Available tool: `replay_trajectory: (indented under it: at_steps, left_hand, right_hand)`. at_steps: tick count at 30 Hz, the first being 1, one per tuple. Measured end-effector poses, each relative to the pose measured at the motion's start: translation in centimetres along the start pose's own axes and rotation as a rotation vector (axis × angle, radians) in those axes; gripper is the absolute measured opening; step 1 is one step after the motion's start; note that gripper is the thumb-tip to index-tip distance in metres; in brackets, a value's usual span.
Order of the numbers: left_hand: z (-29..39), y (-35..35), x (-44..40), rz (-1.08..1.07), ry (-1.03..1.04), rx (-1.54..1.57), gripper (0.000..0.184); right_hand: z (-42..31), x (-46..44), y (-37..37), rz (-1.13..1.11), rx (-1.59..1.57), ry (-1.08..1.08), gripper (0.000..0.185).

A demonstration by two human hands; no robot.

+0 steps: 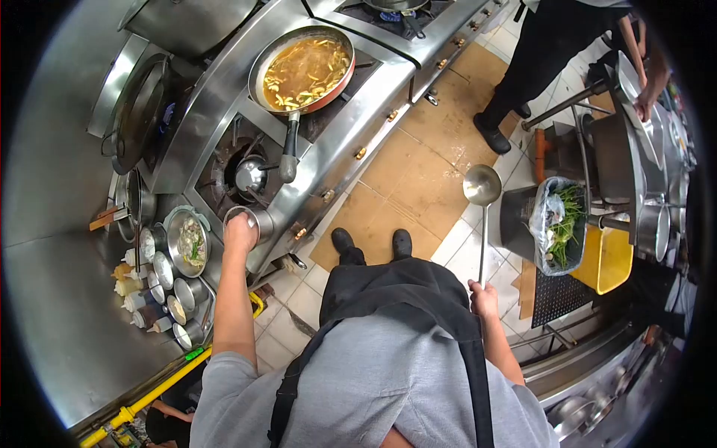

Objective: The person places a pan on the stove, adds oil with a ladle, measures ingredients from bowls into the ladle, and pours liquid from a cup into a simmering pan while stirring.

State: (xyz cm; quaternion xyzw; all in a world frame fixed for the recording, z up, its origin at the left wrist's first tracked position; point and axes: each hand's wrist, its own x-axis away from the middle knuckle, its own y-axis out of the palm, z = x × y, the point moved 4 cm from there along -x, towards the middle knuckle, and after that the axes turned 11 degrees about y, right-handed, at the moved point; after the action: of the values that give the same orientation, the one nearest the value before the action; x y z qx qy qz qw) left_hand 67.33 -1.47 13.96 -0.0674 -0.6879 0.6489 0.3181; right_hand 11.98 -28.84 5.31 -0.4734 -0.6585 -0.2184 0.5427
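Note:
My right hand (485, 300) is closed around the long handle of a ladle (482, 187), held out over the floor with its bowl away from me. At the stove's front edge, my left hand (240, 233) is closed at the rim of a small metal pot (262, 226); its fingertips are partly hidden. Just beyond lies a burner (251, 176) with a round metal cap. A frying pan (308, 71) holding brown sauce with sliced pieces sits on the burner farther along, its handle pointing toward me.
Left of the stove are a bowl of food (188, 240), several metal containers and squeeze bottles (137, 300). A wok (140, 112) leans behind. On the right stand a lined bin (549, 231) with green scraps and a yellow bin (606, 257). Another person (549, 56) stands at the upper right.

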Motion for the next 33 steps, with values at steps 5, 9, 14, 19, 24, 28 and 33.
replay_trajectory:
  at_steps: [5, 9, 14, 19, 24, 28, 33]
  left_hand:
    - [0.4, -1.1, 0.5, -0.084, 0.012, -0.106, 0.034]
    - [-0.8, 1.0, -0.4, -0.055, 0.010, -0.136, 0.038]
    - [-0.9, 1.3, -1.0, -0.024, 0.031, -0.074, 0.035]
    - [-1.9, 1.9, -0.8, 0.012, 0.054, -0.084, 0.028]
    - [-1.9, 1.9, -0.9, 0.036, 0.022, -0.024, 0.028]
    - [-2.9, 2.9, -1.1, 0.069, 0.019, 0.038, 0.027]
    - [-2.4, 1.4, -0.7, -0.026, -0.031, 0.069, 0.027]
  right_hand:
    - [0.3, -1.7, -0.4, 0.007, 0.001, -0.022, 0.023]
    - [0.7, -1.4, -0.4, 0.020, 0.015, 0.017, 0.021]
    - [0.5, -0.9, 0.3, 0.010, 0.017, 0.072, 0.020]
    - [2.4, -2.3, 0.0, 0.024, 0.089, 0.043, 0.021]
    - [3.4, -2.8, -0.7, -0.039, 0.152, -0.017, 0.021]
    - [5.7, -7.4, -3.7, 0.041, 0.316, -0.079, 0.029]
    - [4.0, -9.3, -3.8, 0.072, 0.383, -0.157, 0.035]
